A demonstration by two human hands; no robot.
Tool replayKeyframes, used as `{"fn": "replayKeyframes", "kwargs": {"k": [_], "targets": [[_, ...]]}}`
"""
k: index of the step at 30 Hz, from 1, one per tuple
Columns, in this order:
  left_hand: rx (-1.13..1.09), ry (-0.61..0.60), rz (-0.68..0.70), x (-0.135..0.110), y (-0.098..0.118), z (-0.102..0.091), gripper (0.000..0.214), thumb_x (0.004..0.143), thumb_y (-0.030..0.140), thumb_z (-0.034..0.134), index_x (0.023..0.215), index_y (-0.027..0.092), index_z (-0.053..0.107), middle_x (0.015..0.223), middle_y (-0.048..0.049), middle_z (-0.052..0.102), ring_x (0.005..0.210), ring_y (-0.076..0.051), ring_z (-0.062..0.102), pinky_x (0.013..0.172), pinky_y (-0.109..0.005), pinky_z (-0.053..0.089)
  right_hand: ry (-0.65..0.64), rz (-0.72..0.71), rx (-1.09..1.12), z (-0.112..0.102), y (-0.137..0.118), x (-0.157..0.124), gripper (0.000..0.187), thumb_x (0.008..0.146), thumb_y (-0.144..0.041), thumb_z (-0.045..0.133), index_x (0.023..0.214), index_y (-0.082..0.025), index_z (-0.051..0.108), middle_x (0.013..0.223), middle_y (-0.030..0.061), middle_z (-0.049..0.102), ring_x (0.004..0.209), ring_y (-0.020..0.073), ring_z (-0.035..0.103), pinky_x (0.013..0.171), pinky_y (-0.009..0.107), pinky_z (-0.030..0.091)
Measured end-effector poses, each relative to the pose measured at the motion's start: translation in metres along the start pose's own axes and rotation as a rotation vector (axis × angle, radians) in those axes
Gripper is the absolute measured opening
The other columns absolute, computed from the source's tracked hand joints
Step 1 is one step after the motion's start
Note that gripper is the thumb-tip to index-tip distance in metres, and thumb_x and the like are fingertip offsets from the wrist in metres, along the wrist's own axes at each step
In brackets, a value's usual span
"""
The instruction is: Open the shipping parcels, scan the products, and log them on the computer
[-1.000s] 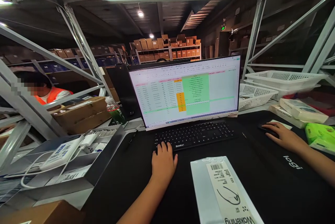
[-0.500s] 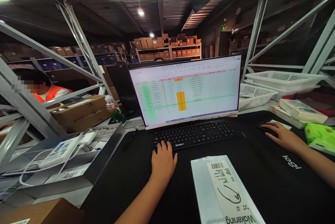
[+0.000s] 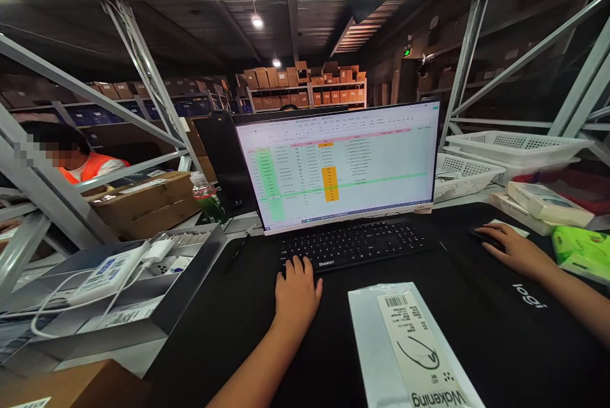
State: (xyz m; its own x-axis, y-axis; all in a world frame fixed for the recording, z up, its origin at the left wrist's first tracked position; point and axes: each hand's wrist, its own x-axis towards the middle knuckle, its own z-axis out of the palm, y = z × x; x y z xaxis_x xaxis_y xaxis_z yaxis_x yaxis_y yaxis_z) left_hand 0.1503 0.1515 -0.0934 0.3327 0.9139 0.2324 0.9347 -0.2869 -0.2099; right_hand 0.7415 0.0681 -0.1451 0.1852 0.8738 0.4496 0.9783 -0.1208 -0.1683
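Observation:
My left hand [image 3: 297, 292] lies flat on the black desk mat [image 3: 238, 325], its fingertips on the lower left keys of a black keyboard [image 3: 355, 243]. My right hand [image 3: 512, 246] is curved over a black mouse [image 3: 479, 234] at the right. Behind the keyboard a monitor [image 3: 340, 163] shows a spreadsheet with green and orange cells. A clear plastic packet with a barcoded label [image 3: 410, 347] lies on the mat between my arms.
A grey tray [image 3: 143, 293] with a white device and cable sits at the left. Cardboard boxes [image 3: 147, 201] and a person in an orange vest [image 3: 90, 166] are beyond it. White baskets [image 3: 515, 144], flat boxes [image 3: 543, 201] and a green pack [image 3: 579, 249] stand at the right.
The green highlight on the spreadsheet jumped from the middle column to a left column. Both hands stayed where they were.

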Motion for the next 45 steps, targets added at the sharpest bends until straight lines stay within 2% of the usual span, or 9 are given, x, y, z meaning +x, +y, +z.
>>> {"fn": "replayKeyframes", "kwargs": {"k": [10,17,20,22,26,30,36,40,45], "targets": [[0.011,-0.001,0.004,0.001,0.001,0.0,0.058,0.101,0.037,0.043,0.15,0.007,0.049,0.154,-0.0255,0.049,0.14,-0.04,0.05,0.108,-0.054,0.049,-0.03,0.0,0.016,-0.007,-0.006,-0.001,0.05,0.09,-0.05,0.045,0.124,-0.022,0.068,0.13,0.0167,0.059,0.118,0.0337,0.064,0.101,0.044,0.054],[0.001,0.052,0.017,0.0,-0.001,0.002,0.057,0.1,0.036,0.046,0.148,0.005,0.052,0.151,-0.0273,0.052,0.137,-0.042,0.053,0.105,-0.056,0.052,-0.02,-0.016,-0.014,-0.003,-0.001,0.0,0.05,0.091,-0.051,0.045,0.126,-0.023,0.069,0.132,0.0161,0.06,0.12,0.0335,0.063,0.1,0.044,0.055],[-0.026,0.082,0.086,0.001,-0.003,0.003,0.055,0.1,0.033,0.045,0.146,0.003,0.053,0.15,-0.0272,0.053,0.139,-0.04,0.052,0.113,-0.057,0.045,-0.014,-0.025,-0.024,-0.003,-0.001,0.001,0.05,0.09,-0.05,0.047,0.125,-0.023,0.07,0.131,0.0158,0.061,0.12,0.0324,0.064,0.102,0.044,0.055],[-0.058,0.095,0.181,0.005,0.0,0.005,0.053,0.101,0.03,0.044,0.146,0.005,0.053,0.153,-0.0228,0.052,0.143,-0.035,0.049,0.122,-0.053,0.038,-0.014,-0.018,-0.023,-0.006,-0.005,0.0,0.05,0.089,-0.049,0.049,0.126,-0.023,0.07,0.132,0.0154,0.061,0.119,0.0322,0.065,0.099,0.045,0.056],[-0.14,0.117,0.382,0.031,0.018,0.009,0.051,0.101,0.025,0.04,0.148,0.01,0.053,0.156,-0.0147,0.051,0.147,-0.027,0.046,0.125,-0.044,0.036,-0.015,-0.01,-0.005,-0.019,-0.019,-0.003,0.047,0.091,-0.045,0.05,0.128,-0.024,0.069,0.134,0.0142,0.061,0.119,0.0317,0.065,0.101,0.047,0.056],[-0.219,0.158,0.522,0.065,0.048,0.011,0.048,0.101,0.03,0.045,0.145,0.012,0.056,0.155,-0.0136,0.053,0.144,-0.028,0.049,0.123,-0.046,0.04,-0.046,0.032,0.014,-0.031,-0.032,-0.003,0.048,0.088,-0.043,0.058,0.133,-0.03,0.068,0.133,0.0105,0.062,0.118,0.0305,0.065,0.105,0.047,0.054],[-0.304,0.2,0.567,0.095,0.076,0.008,0.051,0.1,0.036,0.046,0.14,0.007,0.057,0.15,-0.0205,0.056,0.14,-0.034,0.053,0.121,-0.054,0.04,-0.048,0.058,0.027,-0.033,-0.034,-0.002,0.054,0.084,-0.04,0.066,0.138,-0.036,0.064,0.137,0.0056,0.062,0.121,0.029,0.063,0.105,0.045,0.054],[-0.332,0.188,0.604,0.105,0.092,-0.001,0.058,0.098,0.045,0.051,0.143,0.01,0.055,0.151,-0.0179,0.056,0.143,-0.033,0.049,0.124,-0.055,0.036,-0.041,0.031,0.01,-0.029,-0.03,-0.005,0.05,0.089,-0.04,0.059,0.139,-0.033,0.064,0.138,0.0089,0.06,0.121,0.0291,0.064,0.106,0.046,0.053],[-0.323,0.198,0.555,0.105,0.113,-0.011,0.07,0.093,0.06,0.057,0.143,0.011,0.055,0.137,-0.0169,0.064,0.132,-0.031,0.057,0.124,-0.05,0.034,-0.003,-0.044,-0.008,-0.011,-0.013,-0.006,0.049,0.094,-0.045,0.05,0.137,-0.026,0.065,0.135,0.0126,0.06,0.12,0.0296,0.064,0.102,0.045,0.054]]}}
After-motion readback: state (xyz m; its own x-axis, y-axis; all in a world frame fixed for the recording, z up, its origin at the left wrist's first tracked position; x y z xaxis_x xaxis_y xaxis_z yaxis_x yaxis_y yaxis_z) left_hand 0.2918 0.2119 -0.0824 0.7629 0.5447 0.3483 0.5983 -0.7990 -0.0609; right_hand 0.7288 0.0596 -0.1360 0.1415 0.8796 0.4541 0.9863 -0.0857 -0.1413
